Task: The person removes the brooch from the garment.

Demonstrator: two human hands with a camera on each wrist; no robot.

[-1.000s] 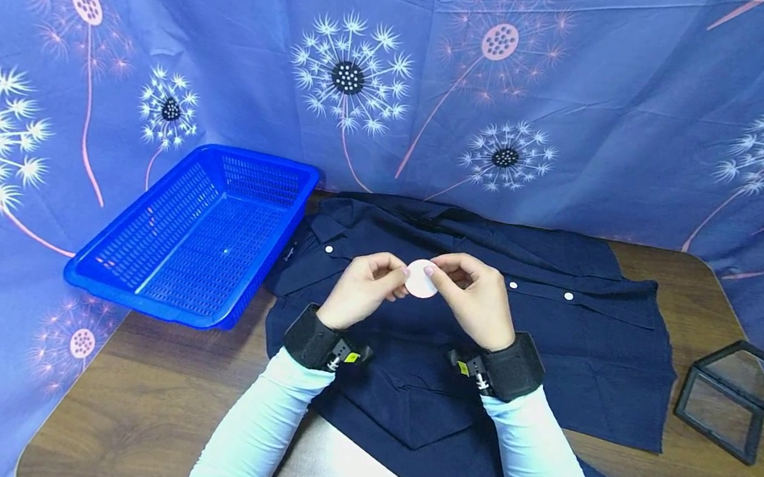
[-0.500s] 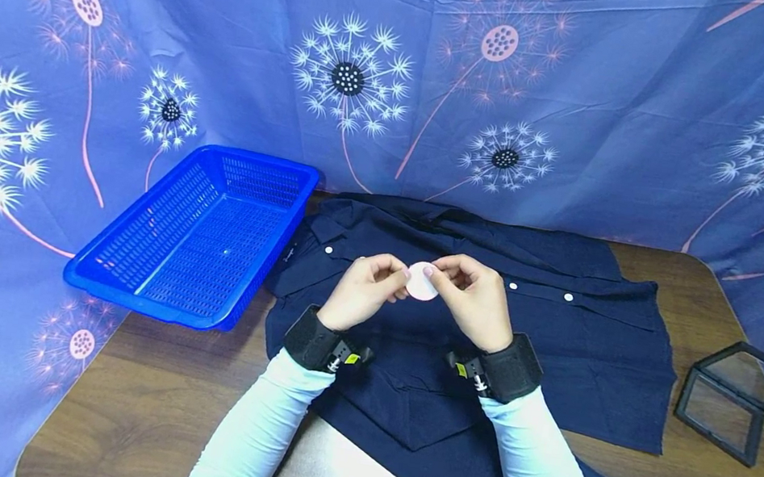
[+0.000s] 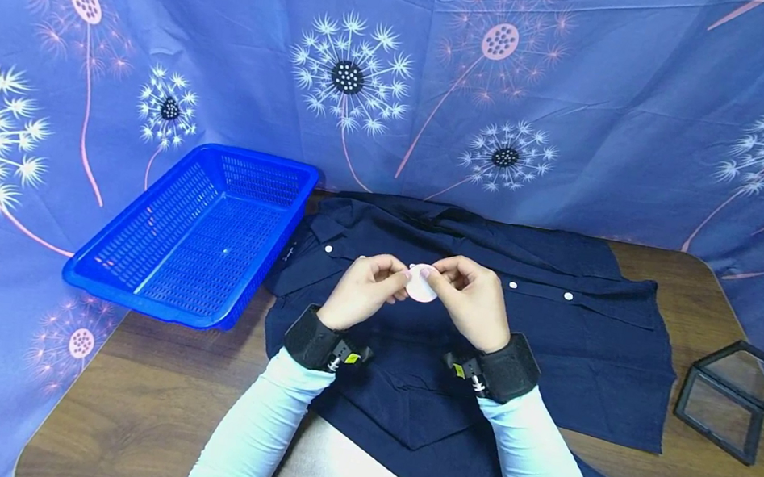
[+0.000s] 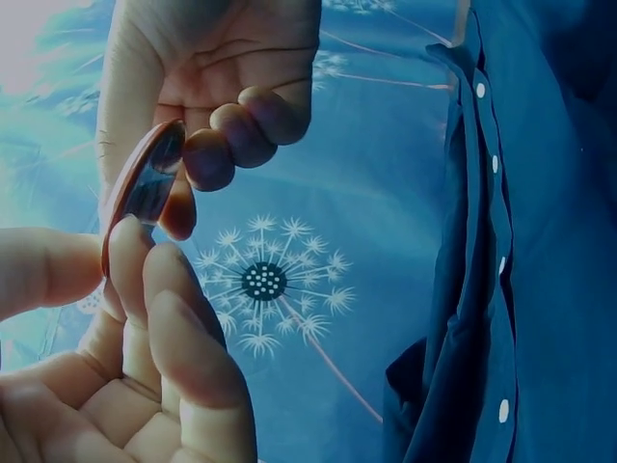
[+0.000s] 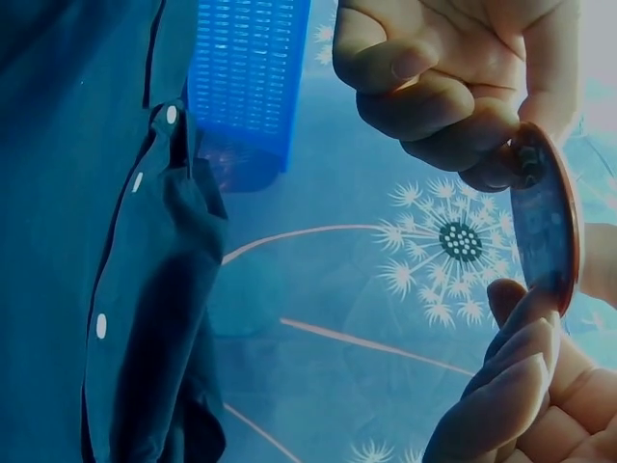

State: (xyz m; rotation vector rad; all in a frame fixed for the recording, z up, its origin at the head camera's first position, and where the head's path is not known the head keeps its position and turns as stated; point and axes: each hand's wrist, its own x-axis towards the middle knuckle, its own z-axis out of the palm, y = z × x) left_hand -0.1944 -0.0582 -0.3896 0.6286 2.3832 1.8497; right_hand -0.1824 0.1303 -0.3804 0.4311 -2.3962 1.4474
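Note:
A small round mirror, pale on its upper face, is held over a dark navy shirt. My left hand pinches its left edge between thumb and fingers. On the opposite edge, my right hand pinches it too, the thumb lying on the pale face. In the left wrist view the mirror is edge-on, with an orange-pink rim and a shiny, reflecting underside. The right wrist view shows the same glossy side of the mirror. Below the hands the shirt lies spread, its white buttons along the placket.
To the left, a blue perforated plastic basket stands tilted against the patterned curtain. A black hinged frame with clear panels stands at the right of the wooden table. Part of the shirt hangs toward the front edge.
The mirror has tilted and dropped slightly toward me, and a white button now shows just above its edge. My right hand has shifted a little left; both hands keep their pinch.

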